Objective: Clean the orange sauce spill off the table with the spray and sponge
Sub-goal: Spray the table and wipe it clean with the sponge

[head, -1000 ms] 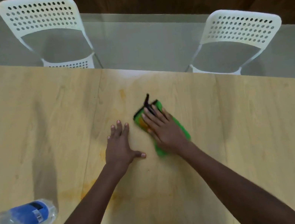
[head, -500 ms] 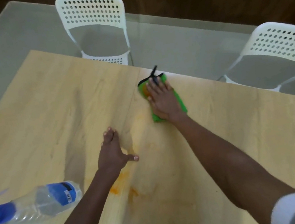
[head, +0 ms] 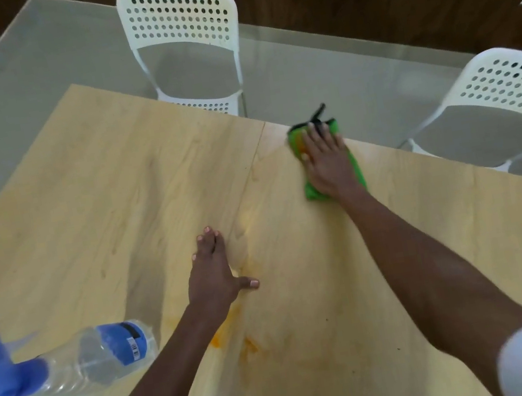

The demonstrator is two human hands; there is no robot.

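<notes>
Wood surface (head: 115, 201), orange smears mid-near edge. Right hand (head: 327, 160) flat, fingers straight, pressing green sponge (head: 312, 191) at far edge. Left hand (head: 212, 275) flat, holding nothing. Spray bottle (head: 82, 359) lying at left edge.

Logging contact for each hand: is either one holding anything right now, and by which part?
Nothing is gripped. The right hand presses flat on top of the green sponge; the left hand rests flat on the table.

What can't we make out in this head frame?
- Green sponge: middle hidden under the right hand.
- Clear spray bottle with blue trigger: nozzle cut off by the left edge, label text too small.
- Orange sauce smear: partly hidden by the left forearm.
</notes>
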